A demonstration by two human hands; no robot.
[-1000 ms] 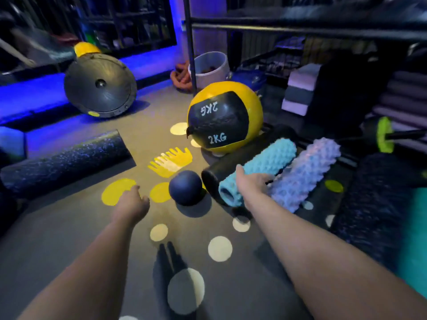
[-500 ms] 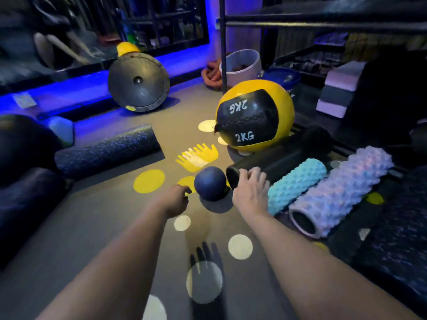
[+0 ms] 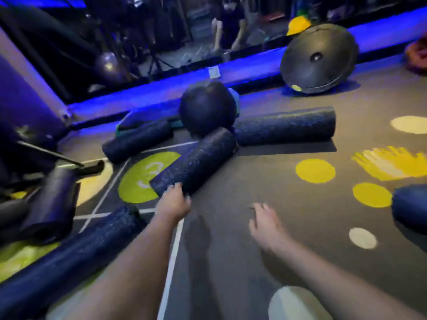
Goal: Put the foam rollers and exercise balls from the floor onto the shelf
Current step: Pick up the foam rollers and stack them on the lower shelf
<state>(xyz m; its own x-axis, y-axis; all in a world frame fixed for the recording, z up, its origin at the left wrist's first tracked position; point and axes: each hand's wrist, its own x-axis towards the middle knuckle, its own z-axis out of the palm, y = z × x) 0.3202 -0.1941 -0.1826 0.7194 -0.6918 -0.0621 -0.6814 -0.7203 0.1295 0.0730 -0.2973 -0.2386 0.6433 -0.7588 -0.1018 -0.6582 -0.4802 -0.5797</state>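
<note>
Nearest, a long foam roller [image 3: 69, 250] lies on the floor [image 3: 231, 262] at lower left. The right hand [image 3: 265, 221] hovers released, fingers spread. The left hand [image 3: 174, 202] curls its fingers over the near end of a speckled foam roller [image 3: 196, 160], whose far end touches a black exercise ball [image 3: 206, 107]. A pickup seems to be in hand. The next move calls for a firm lift toward the shelf, which is out of view.
</note>
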